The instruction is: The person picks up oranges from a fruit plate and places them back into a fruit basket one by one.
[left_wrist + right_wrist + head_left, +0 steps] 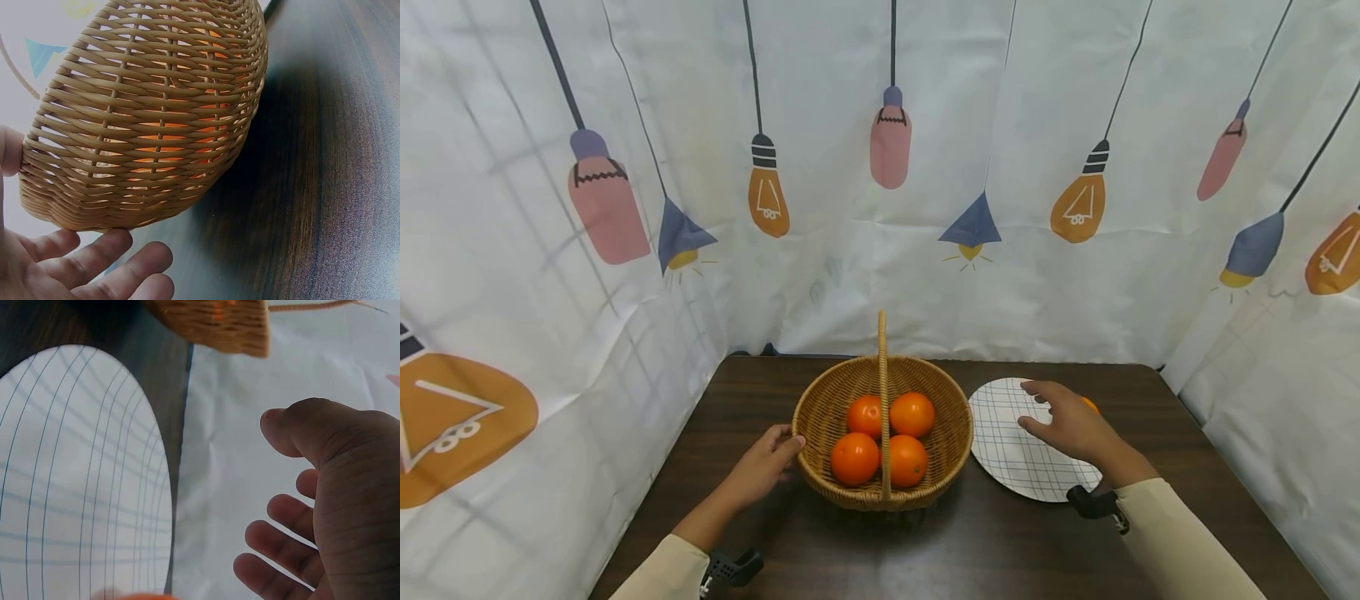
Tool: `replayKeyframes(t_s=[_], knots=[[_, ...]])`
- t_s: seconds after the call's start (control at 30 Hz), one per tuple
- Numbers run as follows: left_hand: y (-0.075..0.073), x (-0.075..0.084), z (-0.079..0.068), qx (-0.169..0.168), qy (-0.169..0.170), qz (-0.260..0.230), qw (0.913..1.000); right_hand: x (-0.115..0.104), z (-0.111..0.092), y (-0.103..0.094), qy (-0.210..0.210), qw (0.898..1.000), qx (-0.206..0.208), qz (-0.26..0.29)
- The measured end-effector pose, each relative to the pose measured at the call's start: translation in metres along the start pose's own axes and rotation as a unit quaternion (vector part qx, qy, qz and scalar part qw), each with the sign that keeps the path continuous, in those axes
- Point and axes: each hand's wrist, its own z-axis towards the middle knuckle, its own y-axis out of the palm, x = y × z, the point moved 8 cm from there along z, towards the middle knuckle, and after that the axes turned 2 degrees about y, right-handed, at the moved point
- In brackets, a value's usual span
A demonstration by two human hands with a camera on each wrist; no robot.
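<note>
A round wicker basket [857, 498] with a tall arched handle [882, 350] stands mid-table, holding several oranges [854, 458]. My left hand [767, 462] grips its left rim, thumb over the edge and fingers against the woven outside [144, 125]. To the right of the basket lies a round white plate [1000, 433] with a thin blue grid. Above this plate hovers my right hand [1067, 421], thumb and fingers apart with nothing between them. Another orange [1091, 404] peeks out behind that hand, mostly hidden by it; its top edge shows low in the right wrist view.
The dark wood-grain table [895, 558] ends at a white curtain [850, 283] printed with hanging lamps, which encloses the back and both sides. A black wrist device [1093, 504] sits on the right forearm, close over the plate's near edge; the left wrist has a similar one [733, 568].
</note>
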Motion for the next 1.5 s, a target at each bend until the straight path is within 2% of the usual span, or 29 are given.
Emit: replayKeyframes(t_s=[0.3,0.8,1.5], knots=[[0.0,-0.001,0.001,0.006,0.002,0.007,1.0,0.029,-0.007,-0.005,0.029,1.0,-0.005,-0.004],[0.0,-0.002,-0.001,0.009,-0.012,0.009,0.9999,0.048,-0.019,-0.015,0.057,0.998,-0.007,-0.024],[0.0,0.001,-0.002,0.014,-0.004,0.006,0.9999,0.085,-0.02,-0.015,0.088,0.996,0.007,-0.02]])
